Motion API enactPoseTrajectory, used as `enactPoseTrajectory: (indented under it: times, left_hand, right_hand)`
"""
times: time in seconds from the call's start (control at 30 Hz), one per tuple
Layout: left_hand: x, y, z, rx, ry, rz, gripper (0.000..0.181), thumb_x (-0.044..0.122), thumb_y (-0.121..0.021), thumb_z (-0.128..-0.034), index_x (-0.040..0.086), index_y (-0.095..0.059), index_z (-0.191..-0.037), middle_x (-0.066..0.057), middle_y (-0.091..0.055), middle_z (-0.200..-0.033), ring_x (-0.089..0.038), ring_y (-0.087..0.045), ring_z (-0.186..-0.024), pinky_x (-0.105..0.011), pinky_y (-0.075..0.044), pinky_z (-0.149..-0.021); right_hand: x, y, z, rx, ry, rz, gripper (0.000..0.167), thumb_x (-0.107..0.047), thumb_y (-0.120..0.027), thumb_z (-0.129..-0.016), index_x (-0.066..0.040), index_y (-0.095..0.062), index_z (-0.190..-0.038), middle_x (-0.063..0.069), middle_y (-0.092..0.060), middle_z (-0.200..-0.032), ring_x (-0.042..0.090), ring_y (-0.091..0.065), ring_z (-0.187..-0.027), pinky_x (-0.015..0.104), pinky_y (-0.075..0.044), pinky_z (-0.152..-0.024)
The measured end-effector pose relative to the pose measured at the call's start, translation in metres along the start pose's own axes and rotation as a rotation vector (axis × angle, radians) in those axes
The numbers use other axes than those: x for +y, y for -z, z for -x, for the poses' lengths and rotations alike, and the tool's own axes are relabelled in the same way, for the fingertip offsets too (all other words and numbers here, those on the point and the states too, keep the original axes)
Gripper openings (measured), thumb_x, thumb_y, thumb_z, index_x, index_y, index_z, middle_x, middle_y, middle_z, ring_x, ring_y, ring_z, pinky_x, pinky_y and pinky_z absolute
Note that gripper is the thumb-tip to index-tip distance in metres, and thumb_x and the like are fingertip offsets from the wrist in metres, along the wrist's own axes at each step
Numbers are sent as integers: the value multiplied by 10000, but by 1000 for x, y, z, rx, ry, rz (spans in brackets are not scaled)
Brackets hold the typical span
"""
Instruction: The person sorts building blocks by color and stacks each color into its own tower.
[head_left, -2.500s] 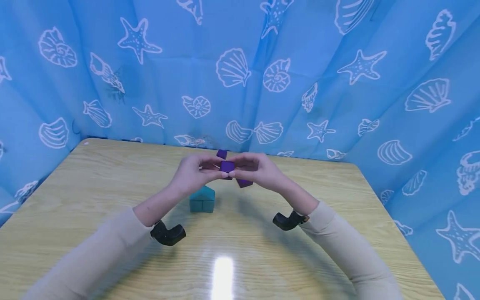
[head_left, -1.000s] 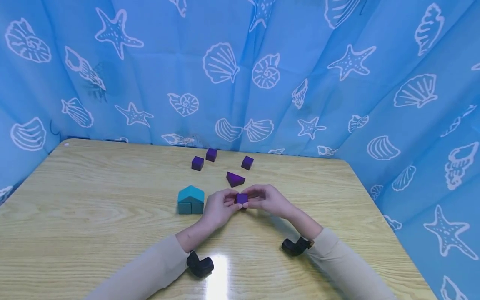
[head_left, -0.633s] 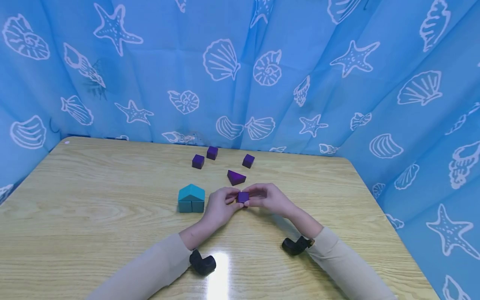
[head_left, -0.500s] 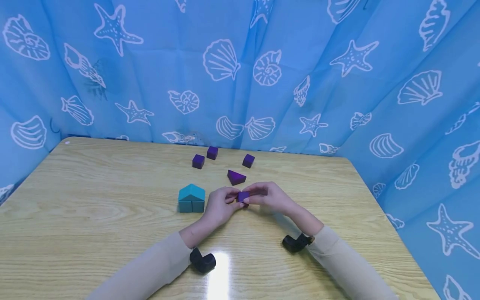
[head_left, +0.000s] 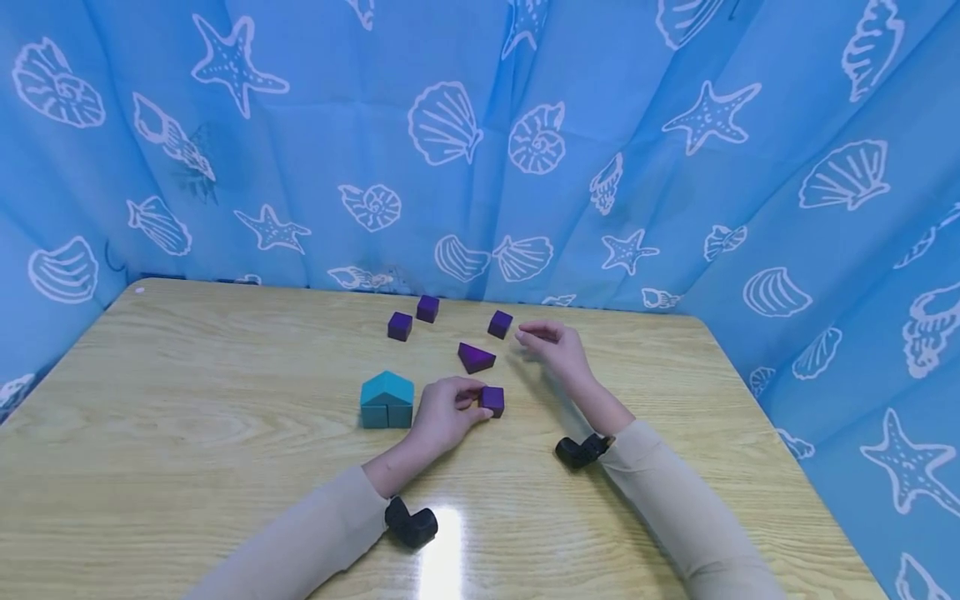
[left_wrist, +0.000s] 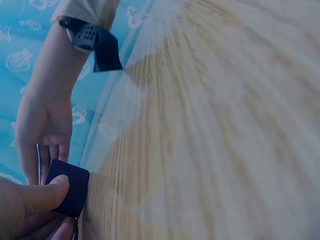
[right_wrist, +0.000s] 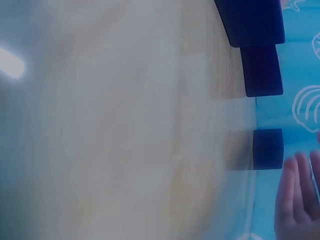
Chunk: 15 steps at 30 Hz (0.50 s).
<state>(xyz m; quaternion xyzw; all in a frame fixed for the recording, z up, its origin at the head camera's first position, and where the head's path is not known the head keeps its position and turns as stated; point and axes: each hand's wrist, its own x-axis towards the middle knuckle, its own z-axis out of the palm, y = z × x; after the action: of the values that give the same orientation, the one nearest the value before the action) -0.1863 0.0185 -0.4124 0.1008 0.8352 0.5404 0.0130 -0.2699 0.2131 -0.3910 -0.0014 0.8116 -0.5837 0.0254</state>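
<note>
Between thumb and fingers, the left hand (head_left: 447, 410) pinches a purple cube (head_left: 492, 402) resting on the wood-grain table. The left wrist view shows its thumb pressed on the dark cube (left_wrist: 69, 189). Farther back, the right hand (head_left: 558, 350) holds nothing, its fingers loosely bent beside another purple cube (head_left: 500, 324). In the right wrist view, the fingers of the right hand (right_wrist: 299, 192) are near a dark cube (right_wrist: 268, 149) without touching it. A purple triangular block (head_left: 476, 357) lies behind the pinched cube.
Left of the left hand stand teal blocks, a triangular one (head_left: 387, 387) on top of two cubes (head_left: 375, 416). Two more purple cubes (head_left: 400, 326) (head_left: 427, 308) lie toward the table's back edge. A blue curtain (head_left: 315, 150) with white shells hangs behind the table.
The right hand has let go of the front purple cube and moved back and to the right, near the rear cube. The left hand has stayed at the front cube.
</note>
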Motion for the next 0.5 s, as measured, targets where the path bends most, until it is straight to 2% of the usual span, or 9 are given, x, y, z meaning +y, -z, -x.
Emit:
enactPoseTrajectory:
  times: [0.1,0.27,0.5]
  left_hand:
    - [-1,-1,0,2,0,5,353,72,-763,-805,-12,-677,-1137,-168,-693,-1093,-268,-674,-1020,-321,-573,-882]
    - [-1,-1,-2,-3,-7,-5,359,77,-764,-806,-11,-677,-1142,-163,-694,-1099,-263,-676,-1018,-314,-575,-876]
    - [-1,-1,-1,-13,19,0,361,76,-758,-812,-7,-672,-1152,-162,-687,-1115,-263,-667,-1040,-316,-568,-892]
  right_hand:
    - [-2,-3,-6,35,-25,-2,402,-164,-681,-893,5,-590,-1246,184,-637,-1181,335,-610,-1091,377,-558,-914]
    - [-4,-9,-18,9,-43,61,531,-184,-694,-884,-12,-511,-1352,199,-556,-1314,314,-540,-1202,393,-502,-1000]
    - [-2,-17,-29,-14,-59,106,568,-174,-712,-868,-6,-497,-1366,203,-538,-1349,327,-505,-1258,410,-451,-1064]
